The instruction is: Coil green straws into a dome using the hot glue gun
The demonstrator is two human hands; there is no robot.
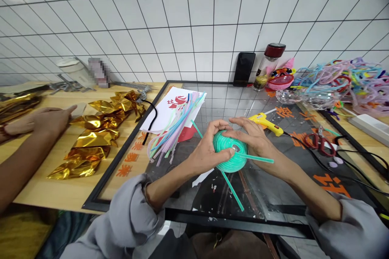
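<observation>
A round ball wound in turquoise pipe cleaners sits between my two hands above the glass tabletop. My left hand grips its left side, the thumb pressed by a small pale spot on the face toward me. Curved over the top and right side, my right hand holds the same ball; part of it is hidden under the fingers. Loose stem ends stick out: one to the right, one toward me, and one at the upper left.
Left of the ball, pastel pipe cleaners lie over a white sheet. A yellow glue gun and red scissors lie right, with black cables. A phone and bottle stand behind. Another person's hands are near gold foil.
</observation>
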